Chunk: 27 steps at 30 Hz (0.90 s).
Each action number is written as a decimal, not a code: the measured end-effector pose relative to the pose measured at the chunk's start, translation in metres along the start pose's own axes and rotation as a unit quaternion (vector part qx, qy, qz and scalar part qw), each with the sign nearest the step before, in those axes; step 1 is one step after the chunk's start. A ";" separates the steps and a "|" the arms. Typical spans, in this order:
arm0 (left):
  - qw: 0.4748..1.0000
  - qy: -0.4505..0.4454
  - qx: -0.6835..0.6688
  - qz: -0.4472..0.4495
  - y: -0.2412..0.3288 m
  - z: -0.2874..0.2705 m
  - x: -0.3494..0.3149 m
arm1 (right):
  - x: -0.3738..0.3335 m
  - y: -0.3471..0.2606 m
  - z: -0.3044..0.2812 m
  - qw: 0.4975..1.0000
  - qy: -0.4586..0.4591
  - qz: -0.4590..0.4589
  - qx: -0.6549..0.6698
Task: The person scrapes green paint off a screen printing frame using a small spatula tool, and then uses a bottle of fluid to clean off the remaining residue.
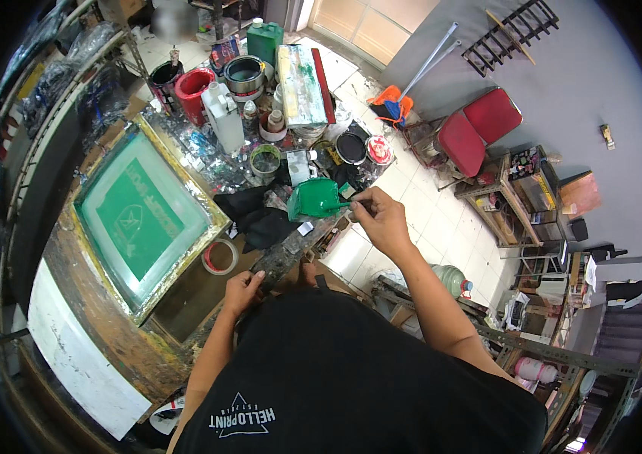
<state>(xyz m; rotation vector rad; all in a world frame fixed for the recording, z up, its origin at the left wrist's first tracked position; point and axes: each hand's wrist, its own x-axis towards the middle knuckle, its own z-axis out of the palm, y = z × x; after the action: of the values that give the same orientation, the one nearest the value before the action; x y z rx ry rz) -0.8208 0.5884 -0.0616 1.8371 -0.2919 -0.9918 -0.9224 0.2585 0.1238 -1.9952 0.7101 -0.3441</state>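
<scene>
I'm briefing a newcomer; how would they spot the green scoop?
Start at the large framed green screen, then go right, past the black cloth, to the right hand. It pinches the green scoop by its handle. Unlike the green jug farther back, the scoop is held.

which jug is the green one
The far jug, just beyond the silver can; its green body sets it apart from the tall whitish jug nearer the camera.

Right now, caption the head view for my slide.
Right hand holding a green handle at a green container; left hand at the table edge.
</scene>
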 end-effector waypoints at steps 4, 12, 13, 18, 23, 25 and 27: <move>0.999 -0.009 -0.030 -0.018 -0.005 0.000 0.000 | -0.007 0.018 -0.002 0.997 -0.013 0.026 0.069; 0.999 -0.024 -0.016 -0.038 0.002 -0.004 0.001 | -0.009 0.046 0.000 0.984 -0.024 0.029 0.176; 0.999 -0.025 -0.015 -0.037 0.000 -0.003 0.002 | -0.008 0.047 -0.002 0.986 -0.027 0.029 0.163; 1.000 -0.004 0.006 -0.018 -0.014 -0.001 0.008 | -0.009 0.034 -0.019 0.997 -0.025 0.024 0.069; 1.000 0.003 0.006 -0.024 -0.006 0.000 0.007 | -0.011 0.017 -0.057 0.999 -0.040 0.022 -0.005; 1.000 0.007 0.004 -0.026 -0.004 0.001 0.006 | -0.010 0.005 -0.070 0.999 -0.047 0.019 -0.005; 0.999 0.006 0.012 -0.041 -0.001 0.000 0.005 | -0.007 -0.018 -0.082 0.997 -0.058 0.021 -0.037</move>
<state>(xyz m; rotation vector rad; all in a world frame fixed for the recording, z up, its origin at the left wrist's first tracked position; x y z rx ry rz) -0.8180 0.5859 -0.0646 1.8888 -0.2227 -1.0367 -0.9633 0.2117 0.1813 -2.0496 0.6984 -0.1767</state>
